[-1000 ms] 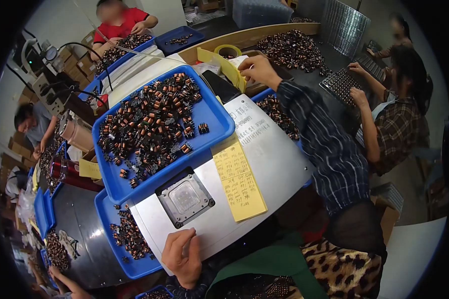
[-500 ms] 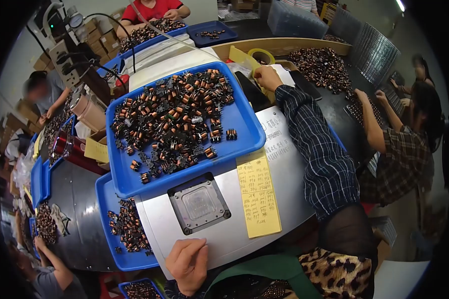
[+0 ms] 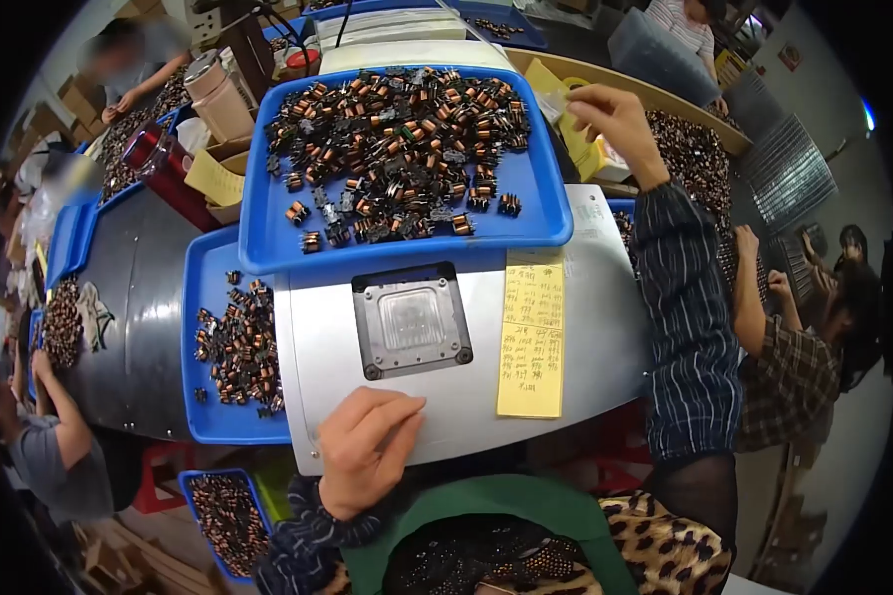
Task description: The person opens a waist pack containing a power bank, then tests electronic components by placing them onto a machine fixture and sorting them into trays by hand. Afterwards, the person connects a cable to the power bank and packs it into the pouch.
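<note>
My left hand (image 3: 365, 448) is above the near edge of a silver metal panel (image 3: 322, 342), fingers curled and thumb near the index finger. Any item inside its grip is hidden. My right hand (image 3: 617, 121) reaches past the right side of a blue tray (image 3: 526, 223), beside a yellow sheet (image 3: 549, 81) and some clear plastic. Its fingers are bent together, and what they hold, if anything, is not visible. The tray holds a heap of small copper-wound coils (image 3: 397, 149) with black bases. A square metal fixture (image 3: 412, 319) in a black frame sits in the panel before my left hand.
Handwritten yellow notes (image 3: 531, 342) lie on the panel. A second blue tray of coils (image 3: 208, 268) is at left, near a red flask (image 3: 161, 164) and a pink bottle (image 3: 218, 99). More coils (image 3: 690, 164) lie at right. Other people work on both sides.
The view has tilted down, so the tray and panel appear higher. My right hand has lifted off the spot by the tape roll and white paper. My left hand stays curled near the panel's edge.
</note>
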`<state>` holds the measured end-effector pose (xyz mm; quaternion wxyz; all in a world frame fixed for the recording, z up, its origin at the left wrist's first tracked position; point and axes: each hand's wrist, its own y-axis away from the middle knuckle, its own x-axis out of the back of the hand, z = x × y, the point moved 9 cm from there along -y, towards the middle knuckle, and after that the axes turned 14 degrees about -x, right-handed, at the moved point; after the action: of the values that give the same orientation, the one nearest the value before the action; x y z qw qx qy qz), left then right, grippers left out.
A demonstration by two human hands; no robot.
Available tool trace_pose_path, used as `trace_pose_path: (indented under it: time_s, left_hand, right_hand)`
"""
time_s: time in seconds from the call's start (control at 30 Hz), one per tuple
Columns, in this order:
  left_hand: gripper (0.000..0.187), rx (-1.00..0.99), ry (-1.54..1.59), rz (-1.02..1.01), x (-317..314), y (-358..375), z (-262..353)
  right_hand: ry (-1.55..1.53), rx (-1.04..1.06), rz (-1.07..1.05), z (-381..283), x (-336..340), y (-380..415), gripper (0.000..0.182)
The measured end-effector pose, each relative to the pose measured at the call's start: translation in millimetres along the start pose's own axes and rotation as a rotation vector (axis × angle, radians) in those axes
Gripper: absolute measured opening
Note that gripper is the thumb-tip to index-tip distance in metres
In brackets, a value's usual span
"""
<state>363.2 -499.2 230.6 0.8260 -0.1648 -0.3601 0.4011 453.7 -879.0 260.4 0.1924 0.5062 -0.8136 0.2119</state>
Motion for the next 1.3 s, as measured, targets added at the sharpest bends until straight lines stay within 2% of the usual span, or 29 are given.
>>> trace_pose_path:
  time_s: [0.07, 0.13, 0.17, 0.2, 0.27, 0.3, 0.37, 0.4, 0.47, 0.53, 0.6, 0.63, 0.73, 0.8, 0.83, 0.93, 1.0, 1.07, 1.13, 1.27, 1.3]
  left_hand:
    - [0.016, 0.022, 0.039, -0.023, 0, 0, -2]
    - [0.015, 0.031, 0.203, -0.170, -8, -3, -4]
    - [0.014, -0.017, 0.181, -0.201, -3, -9, -4]
    - [0.013, -0.075, 0.138, -0.178, 8, -20, -1]
    - [0.013, -0.097, -0.016, -0.104, 34, -40, -10]
    - [0.011, -0.158, -0.116, -0.007, 48, -49, -21]
    - [0.009, -0.084, -0.137, 0.179, 70, -65, -59]
    - [0.010, -0.165, -0.234, 0.239, 79, -73, -67]
    - [0.010, -0.153, -0.248, 0.272, 82, -81, -95]
    - [0.013, -0.150, -0.569, 0.173, 72, -83, -116]
    - [0.014, -0.155, -0.636, 0.169, 66, -81, -109]
    - [0.015, -0.168, -0.711, 0.162, 62, -79, -105]
    - [0.017, -0.187, -0.690, 0.214, 63, -73, -103]
    - [0.017, -0.166, -0.692, 0.202, 61, -71, -102]
    - [0.017, -0.162, -0.697, 0.183, 60, -71, -100]
    - [0.018, -0.172, -0.642, 0.164, 58, -71, -101]
    - [0.016, -0.132, -0.626, 0.153, 59, -70, -104]
    - [0.015, -0.095, -0.611, 0.146, 60, -71, -109]
    - [0.015, -0.022, -0.264, 0.274, 65, -71, -124]
    - [0.019, 0.019, -0.303, 0.246, 62, -72, -115]
    - [0.020, -0.028, -0.241, 0.346, 68, -70, -110]
  right_hand:
    - [0.093, 0.002, -0.186, -37, -34, 33, 0.017]
    - [0.102, 0.106, -0.284, -51, -61, 53, 0.017]
    - [0.290, 0.246, -0.232, -63, -70, 63, 0.017]
    - [0.384, 0.342, -0.204, -69, -80, 72, 0.017]
    - [0.525, 0.237, -0.181, -54, -95, 73, 0.019]
    - [0.517, 0.249, -0.186, -54, -101, 76, 0.019]
    - [0.749, 0.249, -0.064, -51, -107, 79, 0.021]
    - [0.745, 0.263, -0.062, -48, -109, 77, 0.021]
    - [0.498, 0.231, -0.099, -43, -106, 77, 0.021]
    - [0.427, 0.167, -0.117, -43, -104, 80, 0.021]
    - [0.329, 0.172, -0.144, -44, -101, 86, 0.021]
    - [0.315, 0.193, -0.063, -45, -96, 87, 0.019]
    - [-0.083, 0.036, -0.200, -60, -100, 99, 0.018]
    - [0.049, 0.225, -0.247, -96, -118, 124, 0.020]
    - [0.028, 0.140, -0.353, -100, -136, 135, 0.018]
    - [0.152, 0.366, -0.463, -112, -175, 162, 0.018]
    - [0.255, 0.452, -0.411, -111, -189, 169, 0.018]
    - [0.255, 0.460, -0.393, -109, -197, 170, 0.017]
    - [0.223, 0.510, -0.358, -109, -200, 171, 0.017]
    - [0.209, 0.495, -0.399, -110, -200, 168, 0.016]
    - [0.208, 0.494, -0.395, -112, -199, 168, 0.016]
